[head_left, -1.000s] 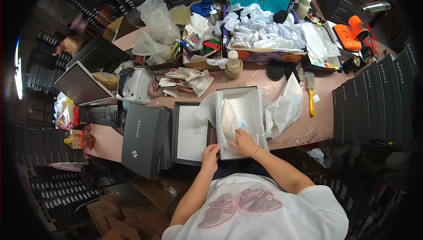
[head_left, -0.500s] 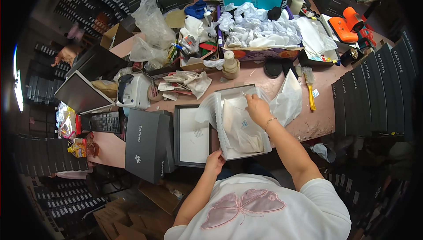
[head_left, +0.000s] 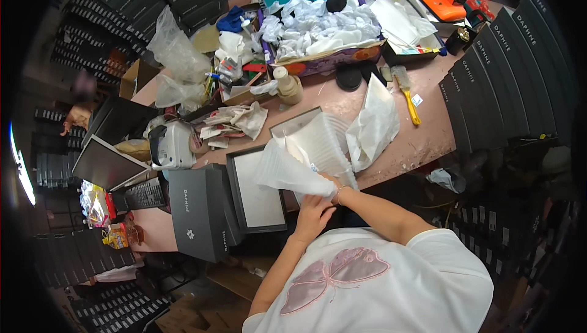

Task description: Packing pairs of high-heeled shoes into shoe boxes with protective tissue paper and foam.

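Cluttered pink counter [head_left: 422,143] with stacked dark boxes lining the surrounding walls. At the near edge, both hands are working a sheet of white tissue paper [head_left: 287,171] above an open grey box [head_left: 318,143]. The left hand [head_left: 313,215] is closing its fingers on the sheet's lower end; the right hand [head_left: 333,185] is pinching the same sheet just beside it, its fingers mostly hidden under the paper. The sheet is lifting off the box and draping leftward over a flat box lid [head_left: 257,189] with a white inner face, which is lying beside a closed grey box [head_left: 199,210] toward the near left edge. A second loose tissue sheet [head_left: 374,126] is lying to the right of the open box. By the look of it, the step in hand is lining or wrapping the open box's contents with tissue. The next move probably calls for drawing the sheet taut and laying it down squarely without tearing it.
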`<state>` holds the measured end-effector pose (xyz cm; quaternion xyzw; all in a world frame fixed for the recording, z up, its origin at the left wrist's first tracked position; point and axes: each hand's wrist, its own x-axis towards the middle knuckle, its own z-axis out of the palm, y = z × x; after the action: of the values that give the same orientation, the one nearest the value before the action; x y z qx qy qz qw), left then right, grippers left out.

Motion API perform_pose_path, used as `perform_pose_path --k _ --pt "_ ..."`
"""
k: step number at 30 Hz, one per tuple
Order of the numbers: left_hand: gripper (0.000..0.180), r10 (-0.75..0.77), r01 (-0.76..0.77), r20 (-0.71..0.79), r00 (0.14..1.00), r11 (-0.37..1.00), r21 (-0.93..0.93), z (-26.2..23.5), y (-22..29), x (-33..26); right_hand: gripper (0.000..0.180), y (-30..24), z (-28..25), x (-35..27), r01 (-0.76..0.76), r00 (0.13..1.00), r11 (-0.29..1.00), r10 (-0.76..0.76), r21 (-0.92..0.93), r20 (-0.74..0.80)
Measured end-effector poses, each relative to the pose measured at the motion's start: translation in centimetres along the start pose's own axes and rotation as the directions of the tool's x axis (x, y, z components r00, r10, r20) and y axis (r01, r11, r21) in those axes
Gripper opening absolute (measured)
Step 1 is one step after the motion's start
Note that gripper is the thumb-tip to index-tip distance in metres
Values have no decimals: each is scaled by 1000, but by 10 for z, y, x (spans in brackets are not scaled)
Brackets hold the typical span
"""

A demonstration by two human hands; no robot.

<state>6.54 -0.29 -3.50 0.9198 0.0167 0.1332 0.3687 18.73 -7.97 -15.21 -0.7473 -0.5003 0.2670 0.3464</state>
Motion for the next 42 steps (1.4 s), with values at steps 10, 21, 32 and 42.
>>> perform_pose_path --k 10,21,32,42 --pt "30 -25 -54 203 979 925 376 15 -68 78 28 4 -175 -32 -234 874 619 -204 -750 -442" --pt "31 -269 260 -45 962 955 -144 22 -86 89 20 27 -259 -73 -229 745 952 38 -202 -666" --pt "50 -205 435 513 833 -329 -838 39 54 58 29 -152 -175 -79 225 970 794 -240 564 -49" --pt "71 -668 632 82 740 648 -424 -99 -40 14 85 -92 -138 -90 -265 955 585 49 766 293"
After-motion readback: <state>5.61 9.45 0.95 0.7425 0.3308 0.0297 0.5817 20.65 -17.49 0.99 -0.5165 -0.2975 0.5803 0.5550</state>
